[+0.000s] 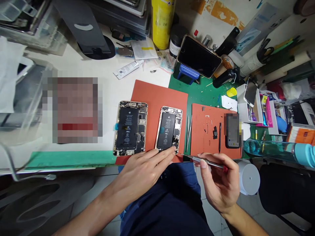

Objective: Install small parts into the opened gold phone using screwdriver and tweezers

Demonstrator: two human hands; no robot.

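Observation:
Two opened smartphones lie on a red-brown mat [158, 90], their batteries and circuit boards bare. The larger opened phone [128, 131] is on the left and the smaller opened phone [167, 129] is to its right. My left hand [145, 164] rests with outstretched fingers along the bottom edge of the smaller one, fingertips at its lower right corner. In my right hand [219, 180] is a slim silver screwdriver [209, 162] with a red end, pinched between thumb and fingers. Its tip points left, close to that same corner; whether it touches the phone I cannot tell.
Tweezers [188, 132] lie between the mats. On the right red-brown mat [199, 147] are small phone parts, a black stick [220, 137] and another phone [232, 142]. A phone on a stand [199, 55], a yellow can [162, 24] and a blue bottle [270, 149] stand or lie around.

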